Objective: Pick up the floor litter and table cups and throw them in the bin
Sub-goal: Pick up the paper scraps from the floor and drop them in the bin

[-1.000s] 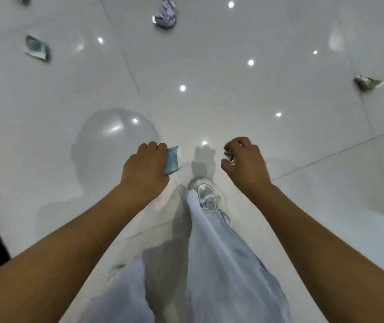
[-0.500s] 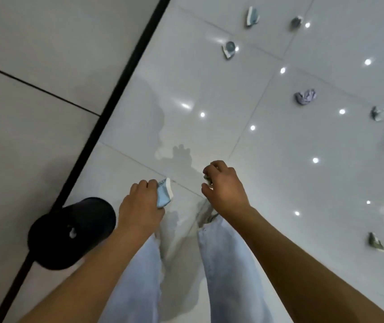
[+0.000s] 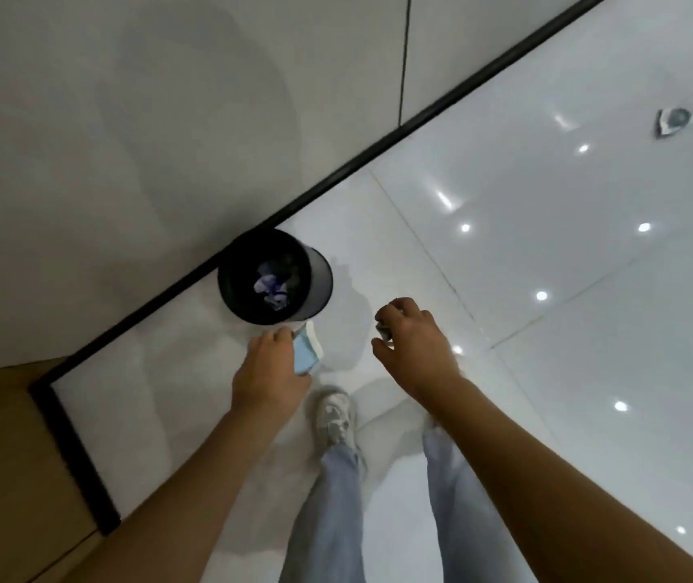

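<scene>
- Left hand (image 3: pixel 271 370) reaches forward, knuckles up, gripping a blue wrapper (image 3: pixel 307 349) just beside the bin (image 3: pixel 320 274).
- Right hand (image 3: pixel 414 336), curled, pinches a small scrap (image 3: pixel 383 330).

One black round bin (image 3: pixel 315 271); two held litter pieces; two crumpled litter scraps on the glossy floor (image 3: pixel 546 288); two hands.

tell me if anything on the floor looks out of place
Yes: crumpled litter lies loose on the white floor at far right, well away from the black bin by the wall.
</scene>
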Motion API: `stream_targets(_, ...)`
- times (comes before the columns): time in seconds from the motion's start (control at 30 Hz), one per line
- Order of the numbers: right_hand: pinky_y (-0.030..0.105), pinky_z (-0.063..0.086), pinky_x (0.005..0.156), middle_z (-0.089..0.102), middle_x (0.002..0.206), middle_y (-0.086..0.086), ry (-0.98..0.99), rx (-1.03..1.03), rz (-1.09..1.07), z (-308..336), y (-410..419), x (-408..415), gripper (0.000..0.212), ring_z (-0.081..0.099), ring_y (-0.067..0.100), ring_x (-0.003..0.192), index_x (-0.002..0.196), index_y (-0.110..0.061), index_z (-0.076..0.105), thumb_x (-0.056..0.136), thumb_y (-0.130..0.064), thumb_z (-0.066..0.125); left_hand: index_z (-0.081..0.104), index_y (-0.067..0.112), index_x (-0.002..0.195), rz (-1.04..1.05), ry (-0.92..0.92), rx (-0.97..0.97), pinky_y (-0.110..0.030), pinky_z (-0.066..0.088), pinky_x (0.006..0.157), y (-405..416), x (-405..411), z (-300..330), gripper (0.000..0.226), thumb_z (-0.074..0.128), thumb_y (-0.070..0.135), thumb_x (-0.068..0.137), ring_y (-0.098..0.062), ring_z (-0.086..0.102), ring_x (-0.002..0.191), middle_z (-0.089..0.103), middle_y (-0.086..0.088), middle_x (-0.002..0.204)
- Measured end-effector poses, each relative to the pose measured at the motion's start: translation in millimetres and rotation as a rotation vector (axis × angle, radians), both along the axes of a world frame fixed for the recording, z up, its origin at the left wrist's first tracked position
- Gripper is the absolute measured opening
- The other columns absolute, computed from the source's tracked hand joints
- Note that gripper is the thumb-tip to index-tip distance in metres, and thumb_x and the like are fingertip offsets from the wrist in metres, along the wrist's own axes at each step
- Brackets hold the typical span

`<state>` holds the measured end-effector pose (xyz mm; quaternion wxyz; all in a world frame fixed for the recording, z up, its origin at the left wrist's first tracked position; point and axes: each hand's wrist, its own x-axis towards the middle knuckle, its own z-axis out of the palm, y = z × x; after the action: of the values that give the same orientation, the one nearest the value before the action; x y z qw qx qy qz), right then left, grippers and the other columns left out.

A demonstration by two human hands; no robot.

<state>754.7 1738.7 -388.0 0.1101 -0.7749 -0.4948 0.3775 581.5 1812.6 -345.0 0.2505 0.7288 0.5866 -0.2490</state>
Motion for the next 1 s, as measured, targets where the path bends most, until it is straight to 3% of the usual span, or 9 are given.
stream_targets(0.3, 0.036, 0.052, 0.077, 0.050, 0.128, 0.006, -0.059, 0.065, 0.319, -23, 107, -87, 0.032, 0.052, 0.028, 0.106, 0.119, -0.015, 0.056, 0.090, -0.025, 0.059, 0.041, 0.017, 0.130, 0.074, -0.005, 0.072, -0.030, 0.045, 0.085, 33, -90, -26, 0.055, 0.068, 0.028, 0.084, -0.020, 0.042, 0.118, 0.047, -0.003, 0.126)
stream_targets(0.47, 0.039, 0.054, 0.085, 0.047, 0.134, 0.006, -0.099, 0.047, 0.383, -42, 173, -126, 0.039, 0.051, 0.031, 0.114, 0.127, -0.016, 0.051, 0.091, -0.025, 0.059, 0.041, 0.016, 0.130, 0.099, -0.042, 0.121, -0.025, 0.043, 0.075, 51, -117, -41, 0.051, 0.065, 0.027, 0.086, -0.019, 0.043, 0.114, 0.048, -0.003, 0.122)
stream_targets(0.6, 0.042, 0.043, 0.103, 0.036, 0.150, 0.004, -0.123, -0.041, 0.419, -55, 194, -143, 0.050, 0.039, 0.034, 0.130, 0.139, -0.018, 0.043, 0.092, -0.027, 0.059, 0.041, 0.015, 0.130, 0.107, -0.046, 0.115, -0.028, 0.046, 0.078, 61, -126, -50, 0.051, 0.065, 0.025, 0.086, -0.019, 0.044, 0.113, 0.049, -0.003, 0.123)
stream_targets(0.73, 0.041, 0.045, 0.099, 0.044, 0.142, 0.005, -0.112, -0.026, 0.388, -50, 184, -133, 0.046, 0.044, 0.030, 0.123, 0.136, -0.017, 0.045, 0.092, -0.023, 0.056, 0.043, 0.013, 0.128, 0.118, -0.069, 0.114, -0.027, 0.041, 0.073, 74, -121, -59, 0.047, 0.063, 0.020, 0.086, -0.022, 0.044, 0.114, 0.049, -0.005, 0.123)
stream_targets(0.87, 0.040, 0.046, 0.098, 0.045, 0.141, 0.006, -0.106, -0.062, 0.314, -41, 160, -108, 0.044, 0.046, 0.027, 0.123, 0.136, -0.017, 0.046, 0.093, -0.023, 0.054, 0.038, 0.010, 0.136, 0.071, -0.079, 0.143, -0.032, 0.044, 0.090, 100, -97, -73, 0.059, 0.066, 0.021, 0.085, -0.025, 0.041, 0.124, 0.046, -0.009, 0.134)
stream_targets(1.0, 0.042, 0.045, 0.100, 0.040, 0.146, 0.005, -0.089, -0.104, 0.230, -28, 138, -87, 0.046, 0.044, 0.027, 0.127, 0.138, -0.019, 0.044, 0.093, -0.024, 0.054, 0.026, 0.009, 0.145, -0.037, 0.092, 0.138, -0.039, 0.029, 0.110, 128, -72, -82, 0.079, 0.069, 0.030, 0.082, -0.030, 0.036, 0.132, 0.041, -0.013, 0.142)
